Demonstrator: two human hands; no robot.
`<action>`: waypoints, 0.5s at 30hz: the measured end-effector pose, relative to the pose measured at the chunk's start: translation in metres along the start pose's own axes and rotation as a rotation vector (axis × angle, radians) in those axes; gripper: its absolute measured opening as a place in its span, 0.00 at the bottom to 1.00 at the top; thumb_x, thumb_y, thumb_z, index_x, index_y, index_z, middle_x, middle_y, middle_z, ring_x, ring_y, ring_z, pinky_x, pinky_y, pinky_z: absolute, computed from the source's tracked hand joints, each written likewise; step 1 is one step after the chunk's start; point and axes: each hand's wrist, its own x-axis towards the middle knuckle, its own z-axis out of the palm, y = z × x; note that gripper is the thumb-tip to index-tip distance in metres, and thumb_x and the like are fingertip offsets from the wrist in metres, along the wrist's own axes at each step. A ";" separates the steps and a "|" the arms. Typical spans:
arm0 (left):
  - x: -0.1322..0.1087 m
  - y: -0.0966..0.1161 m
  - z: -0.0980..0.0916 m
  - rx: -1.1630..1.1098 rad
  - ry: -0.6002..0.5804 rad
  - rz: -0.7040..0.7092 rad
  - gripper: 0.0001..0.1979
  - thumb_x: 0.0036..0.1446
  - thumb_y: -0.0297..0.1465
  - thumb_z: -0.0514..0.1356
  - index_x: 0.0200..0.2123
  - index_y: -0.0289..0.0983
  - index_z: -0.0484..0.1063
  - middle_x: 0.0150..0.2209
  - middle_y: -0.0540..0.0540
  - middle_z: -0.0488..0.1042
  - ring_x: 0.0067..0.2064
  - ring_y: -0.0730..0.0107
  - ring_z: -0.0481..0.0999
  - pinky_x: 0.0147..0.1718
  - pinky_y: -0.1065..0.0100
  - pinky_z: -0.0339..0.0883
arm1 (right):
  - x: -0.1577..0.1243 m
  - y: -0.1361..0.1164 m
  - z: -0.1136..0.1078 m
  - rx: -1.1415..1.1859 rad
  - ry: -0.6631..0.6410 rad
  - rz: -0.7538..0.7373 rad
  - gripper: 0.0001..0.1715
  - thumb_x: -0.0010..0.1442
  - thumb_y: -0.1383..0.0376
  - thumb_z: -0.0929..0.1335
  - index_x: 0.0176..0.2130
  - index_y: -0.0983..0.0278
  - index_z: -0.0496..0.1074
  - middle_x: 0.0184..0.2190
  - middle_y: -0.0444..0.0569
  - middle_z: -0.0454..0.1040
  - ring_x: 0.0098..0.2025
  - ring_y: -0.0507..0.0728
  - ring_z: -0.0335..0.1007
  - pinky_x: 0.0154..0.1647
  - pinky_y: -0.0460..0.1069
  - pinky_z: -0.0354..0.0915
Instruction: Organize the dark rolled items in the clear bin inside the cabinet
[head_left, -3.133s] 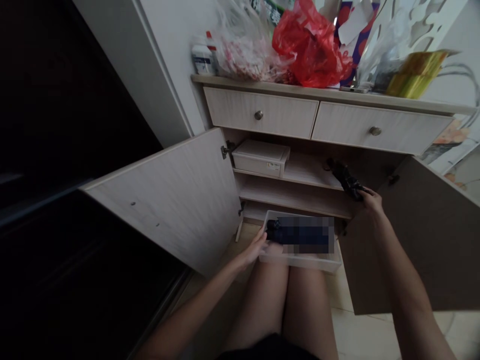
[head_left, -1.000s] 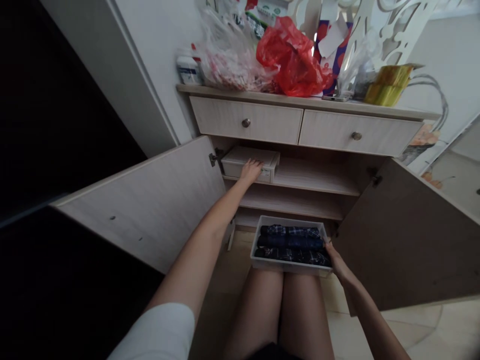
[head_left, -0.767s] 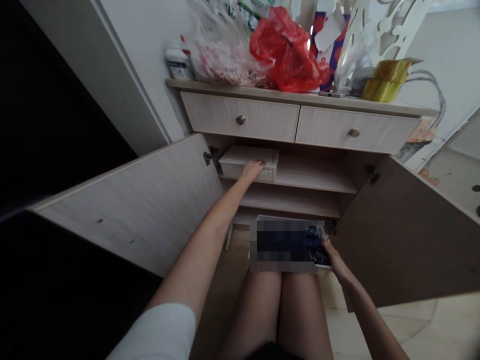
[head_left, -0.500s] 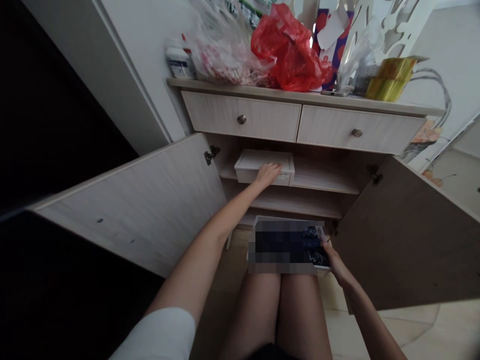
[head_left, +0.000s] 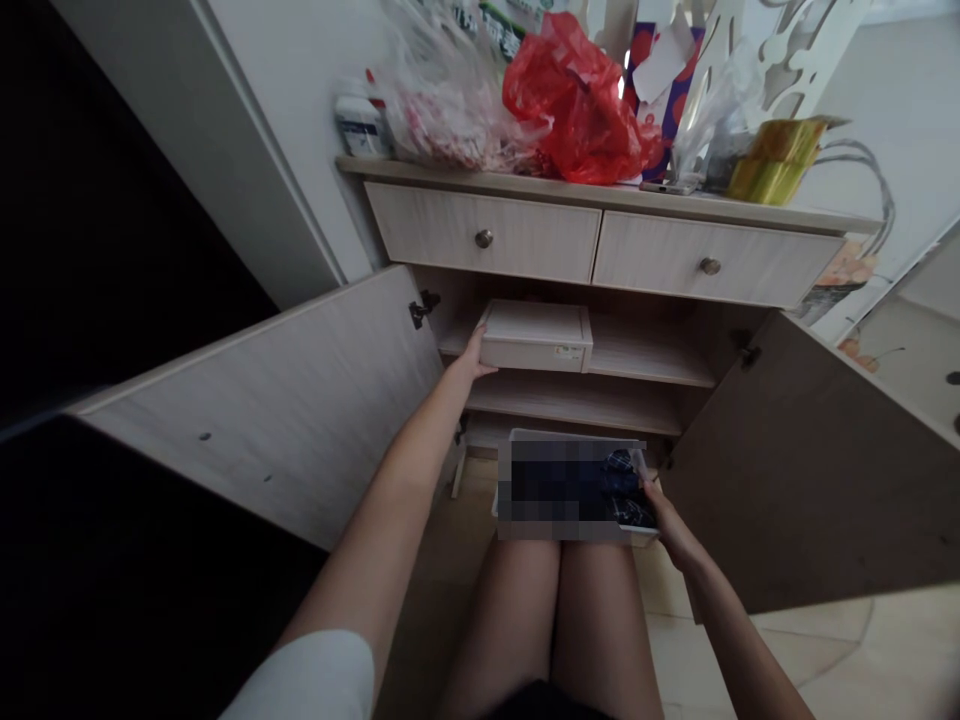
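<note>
A white lidded box (head_left: 535, 335) sits on the upper shelf of the open cabinet. My left hand (head_left: 476, 355) grips its left front corner, with fingers along the left side and the thumb near the lower front edge. On my knees rests a white storage bin (head_left: 641, 533) containing dark blue checked cloth (head_left: 624, 480); blurred blocks mask much of it. My right hand (head_left: 667, 520) holds the bin by its right end, the thumb over the rim and the other fingers mostly hidden.
Both cabinet doors, left (head_left: 300, 400) and right (head_left: 817, 470), stand swung out at my sides. Two closed drawers (head_left: 487, 215) run above the shelves. On the cabinet top lie a red plastic bag (head_left: 570, 110), a clear bag (head_left: 450, 110), a white bottle (head_left: 360, 125) and a gold package (head_left: 776, 160).
My left hand has moved from the lid and front of the white box to its left end. The box sits slightly further right. My right hand stays on the bin.
</note>
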 end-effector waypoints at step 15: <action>-0.061 -0.008 -0.122 -0.149 0.056 0.027 0.28 0.59 0.47 0.58 0.59 0.42 0.66 0.47 0.37 0.74 0.47 0.52 0.77 0.45 0.51 0.76 | 0.005 -0.038 -0.046 0.233 0.350 -0.053 0.24 0.54 0.51 0.70 0.48 0.57 0.79 0.44 0.45 0.81 0.50 0.63 0.77 0.47 0.56 0.75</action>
